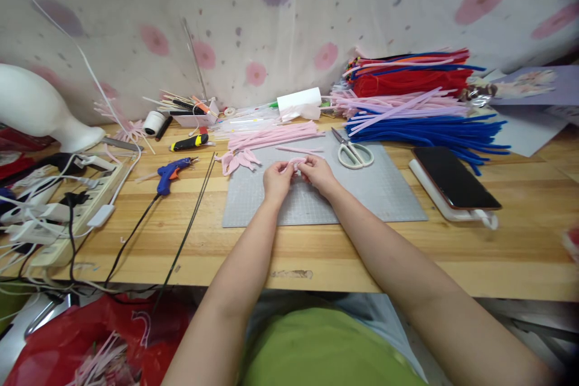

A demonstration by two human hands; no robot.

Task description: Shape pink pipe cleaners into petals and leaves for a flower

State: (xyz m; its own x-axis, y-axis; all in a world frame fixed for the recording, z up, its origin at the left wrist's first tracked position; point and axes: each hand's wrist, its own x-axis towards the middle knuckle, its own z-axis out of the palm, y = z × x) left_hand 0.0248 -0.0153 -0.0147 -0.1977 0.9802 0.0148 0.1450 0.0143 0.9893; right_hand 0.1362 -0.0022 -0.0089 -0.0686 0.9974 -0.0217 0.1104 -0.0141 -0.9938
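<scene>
Both hands meet above the grey cutting mat (371, 193). My left hand (277, 182) and my right hand (318, 175) each pinch a pale pink pipe cleaner (297, 161), which curves between the fingertips. Its ends are hidden by the fingers. Just beyond, one loose pink pipe cleaner (298, 149) lies on the mat. A bundle of pink pipe cleaners (275, 135) rests at the mat's far edge. Left of my hands sits a pink petal-shaped piece (238, 161) made of pipe cleaners. Scissors with pale handles (355, 154) lie to the right, blades pointing away.
On the left are a blue glue gun (170, 176), thin dark rods (192, 217), a yellow-black cutter (190, 142), and a power strip (81, 211) with tangled cables. Blue pipe cleaners (420, 134) and a phone (455, 178) occupy the right. A red bag (49, 338) is below the table edge.
</scene>
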